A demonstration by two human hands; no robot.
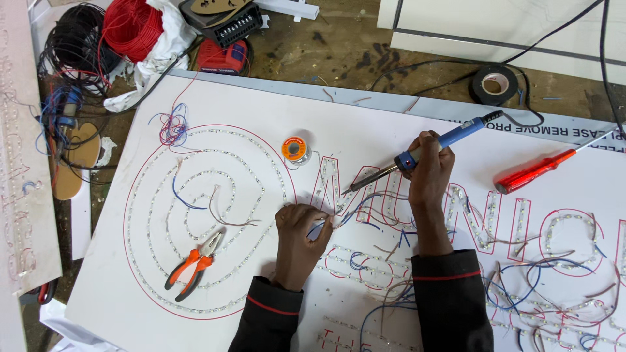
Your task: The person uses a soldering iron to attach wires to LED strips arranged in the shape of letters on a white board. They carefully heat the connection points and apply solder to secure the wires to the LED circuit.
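At 10 o'clock from the hands lie coils of black wire (70, 45) and red wire (132, 26), off the white sign panel (228, 104). On the panel, a large red-outlined circle holds rings of small LEDs, and orange-handled pliers (193, 264) rest inside it at 7 o'clock. A spool of solder (297, 149) sits just past the circle's 2 o'clock edge.

The left hand (301, 231) rests on the panel with its fingers pinched narrow on thin wire ends (339, 218) beside the first outlined letter. The right hand (430, 173) is closed around a blue-handled soldering iron (417, 153). The iron's long axis runs from 2 o'clock at the cord end down to 8 o'clock at the tip, and the tip hovers just above the pinched wires, at about 1 o'clock from the left fingertips. The left hand is the nearer of the 2 to the joint; whether tip and wire touch, I cannot tell.

Further right, a roll of black tape (494, 83) lies off the panel at 1 o'clock, and a red-handled screwdriver (538, 169) lies on it at 3 o'clock.
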